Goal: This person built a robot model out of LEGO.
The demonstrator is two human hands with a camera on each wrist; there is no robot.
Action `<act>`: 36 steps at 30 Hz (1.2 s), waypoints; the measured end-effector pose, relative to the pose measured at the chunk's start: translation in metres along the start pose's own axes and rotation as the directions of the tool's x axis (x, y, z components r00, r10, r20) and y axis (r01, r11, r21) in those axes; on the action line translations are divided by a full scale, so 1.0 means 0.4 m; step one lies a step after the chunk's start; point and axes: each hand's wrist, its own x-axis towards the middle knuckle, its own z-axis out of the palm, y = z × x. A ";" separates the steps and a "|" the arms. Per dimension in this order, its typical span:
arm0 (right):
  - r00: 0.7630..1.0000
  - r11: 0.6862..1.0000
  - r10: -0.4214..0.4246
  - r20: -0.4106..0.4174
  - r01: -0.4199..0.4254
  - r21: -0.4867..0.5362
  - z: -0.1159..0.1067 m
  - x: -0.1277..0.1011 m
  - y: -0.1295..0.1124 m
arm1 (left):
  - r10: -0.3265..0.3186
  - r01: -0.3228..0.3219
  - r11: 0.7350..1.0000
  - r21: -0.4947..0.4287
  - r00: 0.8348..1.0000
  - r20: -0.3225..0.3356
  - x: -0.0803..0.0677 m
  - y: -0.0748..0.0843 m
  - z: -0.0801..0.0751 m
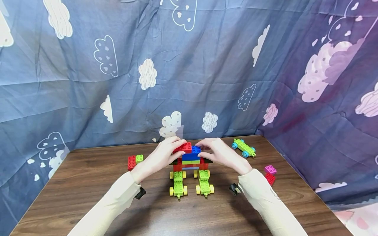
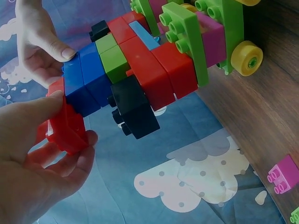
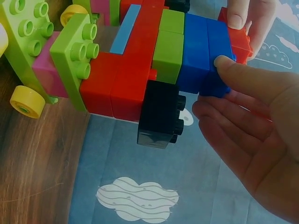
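Note:
My left hand [image 1: 160,155] pinches a red toy brick [image 2: 67,123] between thumb and fingers, at the top left of a stacked toy-brick build. The red brick sits over the left part of the blue bricks [image 3: 196,51] and sticks out to the left. On the other side, my right hand [image 1: 220,152] grips the upper blue brick, thumb in front and fingers beneath its end. Below the blue come light green bricks [image 2: 111,56], black bricks [image 3: 159,114] at both sides and red bricks [image 2: 145,70]. Two green wheeled bases [image 1: 178,183] with yellow wheels carry the build.
Left of the build lie a red brick [image 1: 131,163] and a green brick [image 1: 139,159]. A green wheeled base [image 1: 243,147] with blue wheels stands at the back right. Near the right edge are a pink brick [image 1: 270,169] and another red brick [image 1: 270,179]. A cloud-patterned cloth [image 1: 183,82] hangs behind the table.

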 end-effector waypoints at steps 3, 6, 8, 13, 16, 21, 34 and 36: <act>1.000 1.000 -0.002 -0.005 0.002 -0.007 0.001 -0.001 0.001 | -0.010 0.010 1.000 0.001 1.000 0.008 0.000 0.001 0.002; 1.000 1.000 0.000 -0.007 0.000 -0.011 0.001 -0.002 0.001 | -0.025 0.025 1.000 -0.004 1.000 0.016 -0.001 0.000 0.003; 1.000 1.000 0.003 -0.007 -0.003 -0.009 0.002 -0.002 0.001 | -0.033 0.033 0.999 -0.009 0.999 0.018 -0.003 -0.001 0.004; 1.000 1.000 0.008 -0.004 -0.008 -0.008 0.004 -0.002 0.002 | -0.045 0.045 0.999 -0.015 0.999 0.013 -0.006 -0.004 0.009; 1.000 1.000 0.010 -0.004 -0.010 -0.014 0.003 0.000 0.002 | -0.049 0.049 0.999 -0.004 0.999 0.012 -0.005 -0.005 0.011; 1.000 1.000 0.013 0.001 -0.013 -0.019 0.002 0.002 0.002 | -0.085 0.086 0.996 -0.013 0.996 0.038 -0.001 -0.004 0.010; 1.000 0.999 0.019 0.002 -0.019 -0.038 0.002 0.003 -0.007 | -0.090 0.089 0.995 0.036 0.996 0.024 0.018 0.003 0.018; 1.000 0.999 0.024 0.001 -0.024 -0.039 0.004 0.001 -0.007 | -0.083 0.082 0.996 0.044 0.996 0.029 0.018 0.002 0.020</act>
